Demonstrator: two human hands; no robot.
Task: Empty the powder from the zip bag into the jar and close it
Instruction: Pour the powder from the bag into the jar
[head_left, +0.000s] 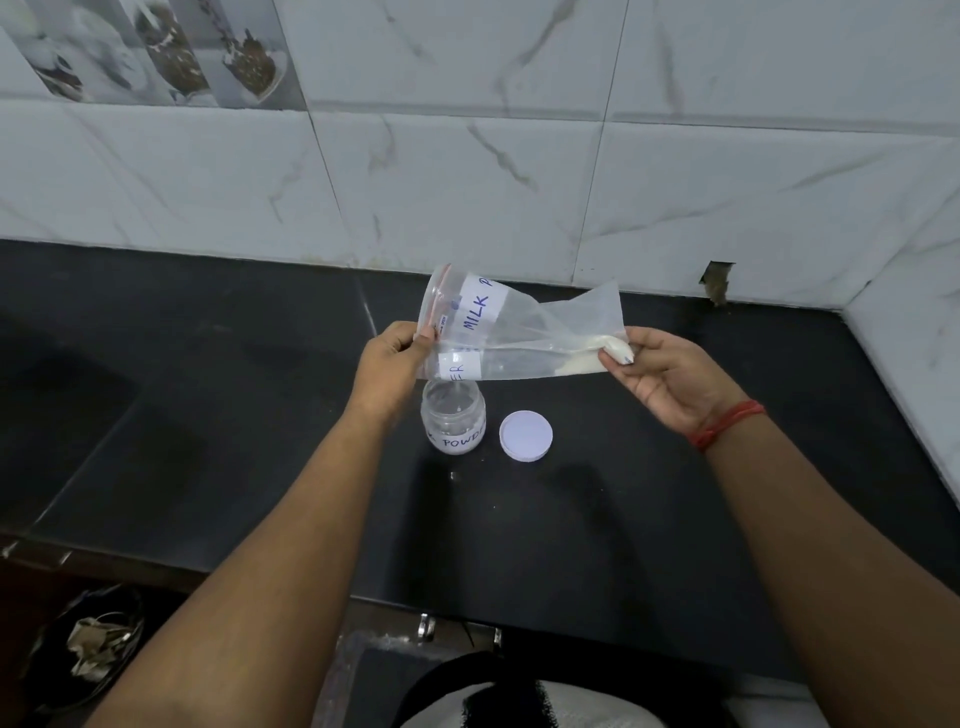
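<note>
Zip bag (519, 332): clear plastic, held lying sideways in the air above the table, its red-striped mouth end to the left and its bottom corner to the right; white labels with blue lettering, "MILK" legible on the upper one.
Powder (576, 361): white, gathered in the bag's lower right corner and along its bottom edge, beside the right hand.
Left hand (389, 364): fingers closed in a pinch on the bag's mouth edge, directly above and just left of the jar.
Right hand (670, 371): thumb and fingers closed on the bag's powder-filled bottom corner; red thread band (724, 423) around the wrist.
Jar (455, 423): small, clear, upright on the table under the bag's mouth end; open at the top; white label reading "POWD..." on its front; contents hard to make out.
Lid (525, 434): white, round, lying flat on the table just right of the jar, not touching it.
Table (208, 364): dark, glossy stone surface, carrying jar and lid.
Wall (519, 130): white marble-pattern tiles behind the table and along its right side.
</note>
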